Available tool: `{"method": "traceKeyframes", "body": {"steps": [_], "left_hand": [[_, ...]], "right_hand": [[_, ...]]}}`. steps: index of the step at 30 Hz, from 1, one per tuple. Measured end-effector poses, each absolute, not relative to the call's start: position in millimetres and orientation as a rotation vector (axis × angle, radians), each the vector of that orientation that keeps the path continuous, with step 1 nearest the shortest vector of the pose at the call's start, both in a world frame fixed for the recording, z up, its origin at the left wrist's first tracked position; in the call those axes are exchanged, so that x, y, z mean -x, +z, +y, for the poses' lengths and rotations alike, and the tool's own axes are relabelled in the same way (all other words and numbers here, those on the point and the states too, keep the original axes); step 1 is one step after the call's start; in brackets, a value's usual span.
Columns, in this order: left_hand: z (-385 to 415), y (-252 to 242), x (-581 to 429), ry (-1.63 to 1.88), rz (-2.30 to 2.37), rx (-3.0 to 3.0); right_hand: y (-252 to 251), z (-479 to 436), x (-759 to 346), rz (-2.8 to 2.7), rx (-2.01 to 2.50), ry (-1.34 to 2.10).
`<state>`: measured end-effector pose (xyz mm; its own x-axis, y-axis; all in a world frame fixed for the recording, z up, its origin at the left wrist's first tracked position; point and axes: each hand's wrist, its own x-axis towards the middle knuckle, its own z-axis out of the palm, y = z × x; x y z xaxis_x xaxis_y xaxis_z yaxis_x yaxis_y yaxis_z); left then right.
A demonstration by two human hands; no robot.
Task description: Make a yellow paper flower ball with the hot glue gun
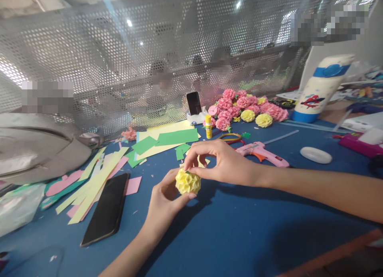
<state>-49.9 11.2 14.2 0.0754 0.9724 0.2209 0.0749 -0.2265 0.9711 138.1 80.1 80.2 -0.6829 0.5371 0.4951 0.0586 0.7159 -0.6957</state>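
Between the thumb and fingers of my left hand is a yellow paper flower, held just above the blue tabletop. My right hand comes in from the right, its thumb and fingertips closed together at the flower's upper edge. Whether those fingertips pinch a petal or something smaller is hidden. Beyond the right wrist lie a pink glue gun and scissors with yellow and red handles. A yellow glue stick stands upright farther back.
Pink paper flowers and a few yellow ones are heaped at the back. Paper strips and a black phone lie left, near a bag. To the right are a white bottle and a white oval object.
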Motion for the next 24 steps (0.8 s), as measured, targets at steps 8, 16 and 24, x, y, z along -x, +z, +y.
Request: {"method": "traceKeyframes", "body": {"steps": [8, 16, 24], "left_hand": [[10.5, 12.9, 50.2, 1.229, 1.113, -1.425], [11.0, 13.6, 50.1, 1.189, 1.14, -1.376], [11.2, 13.8, 48.5, 1.194, 1.14, -1.33]], "right_hand": [[79.3, 80.8, -137.4, -2.205, 0.478, 0.869], [78.4, 87.2, -139.6, -2.226, 0.45, 0.819], [76.4, 91.1, -139.8, -2.249, 0.473, 0.823]]}}
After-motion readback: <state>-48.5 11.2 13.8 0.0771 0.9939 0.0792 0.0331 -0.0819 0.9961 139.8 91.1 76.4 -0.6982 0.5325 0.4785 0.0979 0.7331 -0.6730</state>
